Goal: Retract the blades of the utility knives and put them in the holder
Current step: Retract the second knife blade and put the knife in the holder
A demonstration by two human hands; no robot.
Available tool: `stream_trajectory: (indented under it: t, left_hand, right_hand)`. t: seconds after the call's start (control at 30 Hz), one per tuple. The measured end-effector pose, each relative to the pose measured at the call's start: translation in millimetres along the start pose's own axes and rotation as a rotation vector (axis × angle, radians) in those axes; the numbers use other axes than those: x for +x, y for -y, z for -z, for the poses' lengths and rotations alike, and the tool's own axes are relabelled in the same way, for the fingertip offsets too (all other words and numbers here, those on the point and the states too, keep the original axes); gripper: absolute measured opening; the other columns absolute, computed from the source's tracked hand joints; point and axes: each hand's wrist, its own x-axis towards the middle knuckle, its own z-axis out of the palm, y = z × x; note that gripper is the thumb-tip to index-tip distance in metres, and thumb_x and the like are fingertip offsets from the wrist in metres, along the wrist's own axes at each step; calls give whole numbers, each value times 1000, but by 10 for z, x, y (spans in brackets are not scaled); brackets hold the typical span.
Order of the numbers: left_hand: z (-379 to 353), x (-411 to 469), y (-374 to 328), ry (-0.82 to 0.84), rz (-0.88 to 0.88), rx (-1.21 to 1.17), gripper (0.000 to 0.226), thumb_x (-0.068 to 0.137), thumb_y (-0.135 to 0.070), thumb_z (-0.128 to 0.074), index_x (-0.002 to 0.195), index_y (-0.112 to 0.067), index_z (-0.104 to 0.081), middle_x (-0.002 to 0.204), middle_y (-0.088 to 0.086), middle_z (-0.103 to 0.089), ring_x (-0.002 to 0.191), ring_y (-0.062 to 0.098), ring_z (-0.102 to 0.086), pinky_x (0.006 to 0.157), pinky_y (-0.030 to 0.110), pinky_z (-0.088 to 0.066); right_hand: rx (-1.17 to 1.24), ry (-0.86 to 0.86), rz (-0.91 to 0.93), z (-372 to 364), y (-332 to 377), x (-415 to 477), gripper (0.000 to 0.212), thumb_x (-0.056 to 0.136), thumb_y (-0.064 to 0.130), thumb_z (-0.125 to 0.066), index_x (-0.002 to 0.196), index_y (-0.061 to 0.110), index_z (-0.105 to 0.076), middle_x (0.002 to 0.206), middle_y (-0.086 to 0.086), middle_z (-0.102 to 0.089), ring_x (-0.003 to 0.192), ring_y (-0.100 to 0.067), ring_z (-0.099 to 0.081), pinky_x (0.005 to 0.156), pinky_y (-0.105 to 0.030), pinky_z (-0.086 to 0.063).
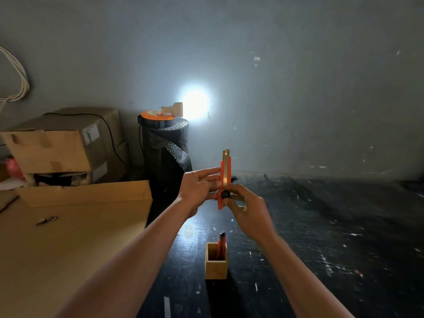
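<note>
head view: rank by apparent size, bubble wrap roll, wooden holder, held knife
1. bubble wrap roll, largest though farther away
2. Unsure: held knife is longer, wooden holder is wider, areas look alike

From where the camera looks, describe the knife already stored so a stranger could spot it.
On the dark floor below the hands stands a small wooden holder. The orange knife stands in it with a black top, unlike the held knife, raised between both hands.

Mid-frame, both hands, left (199, 188) and right (246, 208), grip an upright orange knife (224, 180), blade seemingly extended; below, another knife (220, 245) stands in the holder (216, 266).
</note>
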Motion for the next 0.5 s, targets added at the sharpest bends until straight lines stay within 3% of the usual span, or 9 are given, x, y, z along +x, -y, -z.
stream_trajectory:
  t: [0.13, 0.33, 0.5]
  left_hand:
    - [-15, -1, 2, 7, 8, 2, 39, 90, 12, -67, 124, -7, -73, 107, 15, -81, 86, 29, -81, 74, 41, -67]
    - [7, -9, -14, 9, 7, -41, 39, 89, 13, -68, 121, -7, -74, 100, 12, -82, 82, 26, -81, 66, 36, -66]
    - [14, 5, -21, 13, 7, -33, 39, 89, 12, -68, 122, -7, -74, 99, 11, -83, 84, 27, -81, 69, 38, -66]
  right_hand:
    - [10, -45, -24, 9, 18, 13, 19, 88, 32, -70, 102, 25, -60, 88, 37, -54, 74, 23, -55, 63, 0, -39]
    - [23, -35, 18, 1, 67, -24, 31, 89, 28, -72, 109, 44, -54, 92, 44, -54, 87, 26, -56, 64, 0, -42]
    - [49, -45, 1, -11, 78, 6, 21, 90, 26, -70, 102, 34, -55, 91, 38, -54, 82, 29, -54, 63, 3, -42]
